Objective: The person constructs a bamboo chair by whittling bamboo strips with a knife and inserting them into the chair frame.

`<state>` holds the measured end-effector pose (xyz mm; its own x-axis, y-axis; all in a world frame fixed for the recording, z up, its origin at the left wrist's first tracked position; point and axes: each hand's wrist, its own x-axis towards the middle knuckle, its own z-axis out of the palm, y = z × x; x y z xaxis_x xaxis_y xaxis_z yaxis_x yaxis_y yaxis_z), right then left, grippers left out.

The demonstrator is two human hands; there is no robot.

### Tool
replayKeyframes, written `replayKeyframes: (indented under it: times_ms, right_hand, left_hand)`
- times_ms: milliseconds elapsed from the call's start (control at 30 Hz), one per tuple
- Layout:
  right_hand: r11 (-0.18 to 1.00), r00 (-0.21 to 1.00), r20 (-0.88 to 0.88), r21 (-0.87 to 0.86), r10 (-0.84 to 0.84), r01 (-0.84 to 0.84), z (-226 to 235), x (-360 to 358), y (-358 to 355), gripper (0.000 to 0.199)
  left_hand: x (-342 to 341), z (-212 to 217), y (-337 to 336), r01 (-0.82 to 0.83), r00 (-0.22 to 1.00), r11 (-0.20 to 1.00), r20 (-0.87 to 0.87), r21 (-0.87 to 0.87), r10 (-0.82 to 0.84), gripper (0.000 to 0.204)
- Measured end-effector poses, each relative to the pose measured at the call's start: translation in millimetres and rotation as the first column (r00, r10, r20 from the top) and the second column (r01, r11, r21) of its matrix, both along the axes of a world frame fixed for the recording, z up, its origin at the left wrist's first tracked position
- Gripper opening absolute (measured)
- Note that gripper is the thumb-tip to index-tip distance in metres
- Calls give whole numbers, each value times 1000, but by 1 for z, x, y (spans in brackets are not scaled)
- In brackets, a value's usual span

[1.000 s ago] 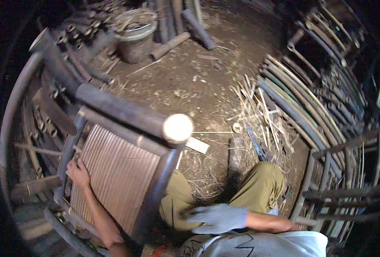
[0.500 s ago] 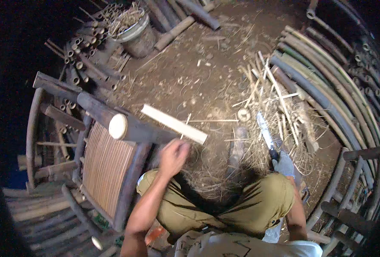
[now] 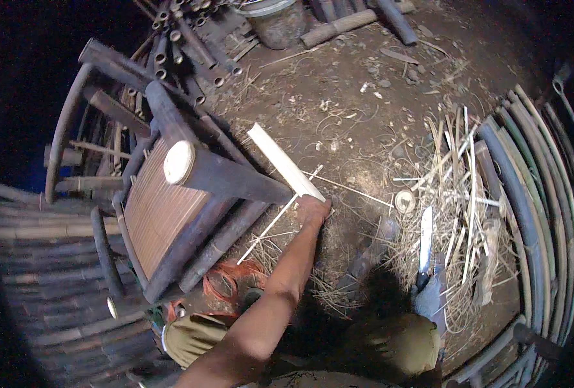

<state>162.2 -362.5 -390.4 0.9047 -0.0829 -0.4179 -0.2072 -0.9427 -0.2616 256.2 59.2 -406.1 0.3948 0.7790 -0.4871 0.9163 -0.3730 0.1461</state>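
Observation:
My left hand [image 3: 314,211] is stretched forward and closed round the near end of a pale split bamboo piece [image 3: 275,155], whose inner side shows white. My fingertips are partly hidden. A thin bamboo stick [image 3: 261,236] passes close beside that hand. On the right, my gloved right hand [image 3: 428,299] grips a knife [image 3: 425,242] by its dark handle, the long blade pointing away from me over bamboo shavings. To the left of my left hand stands a dark bamboo chair [image 3: 235,178] with a slatted seat [image 3: 164,216]; a thick pole of it ends in a pale cut face.
Tangled bamboo strips and shavings [image 3: 458,194] cover the ground at right, with a ring-shaped bamboo offcut [image 3: 404,201] at their edge. Long bamboo poles [image 3: 526,207] line the far right. A bucket [image 3: 274,22] and cut bamboo tubes [image 3: 177,45] stand at the back. Orange twine [image 3: 225,284] lies beside the chair.
My left hand has reached forward and right from beside my knee and taken hold of the split bamboo piece. The view has shifted; my right hand still holds the knife.

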Motion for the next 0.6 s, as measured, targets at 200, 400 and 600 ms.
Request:
replayKeyframes:
  times_ms: [200, 400, 600]
  right_hand:
    - [993, 994, 13, -42, 113, -112, 9, 1, 3, 59]
    - [840, 987, 155, 529, 45, -121, 95, 22, 58, 48]
    - [398, 888, 127, 860, 441, -320, 172, 21, 137, 45]
  left_hand:
    - [-48, 4, 7, 18, 862, 894, 461, -447, 213, 52]
    - [-139, 107, -73, 261, 610, 215, 334, -941, 719, 40]
    - [-214, 102, -116, 436, 708, 275, 515, -857, 484, 39]
